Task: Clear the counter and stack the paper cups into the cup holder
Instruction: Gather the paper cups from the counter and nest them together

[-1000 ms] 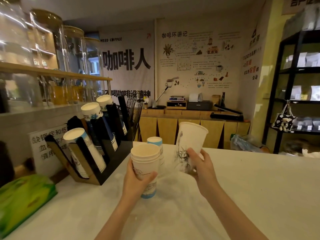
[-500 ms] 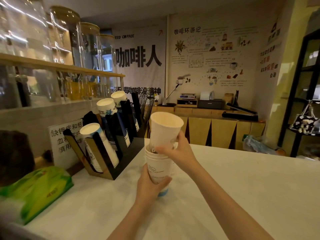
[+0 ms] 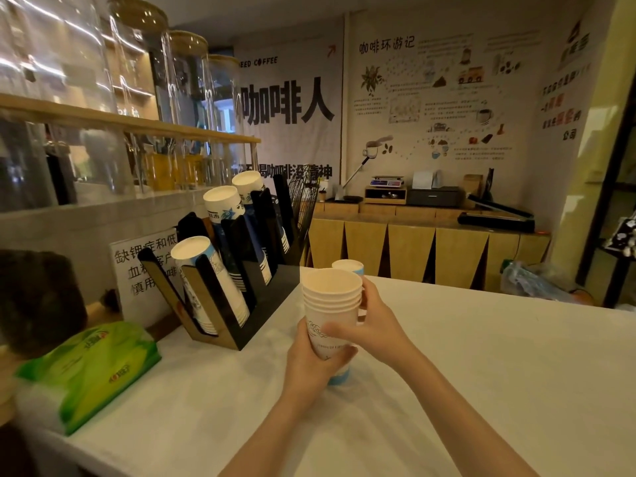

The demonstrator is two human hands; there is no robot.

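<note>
White paper, nested rim on rim: the stack of paper cups (image 3: 332,306) stands upright over the counter (image 3: 481,356), mouth up. The left hand (image 3: 311,359) is wrapped round its lower part; the right hand (image 3: 373,323) is closed on its side, higher up. The black cup holder (image 3: 237,270) lies left of the stack and a little beyond it, slots slanting up and away, so the stack would need tipping, and the left hand is nearer. One more paper cup (image 3: 348,266) waits just behind the stack.

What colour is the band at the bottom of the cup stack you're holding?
Light blue, below the white stack of cups; it shows in the head view, just under the left hand.
</note>
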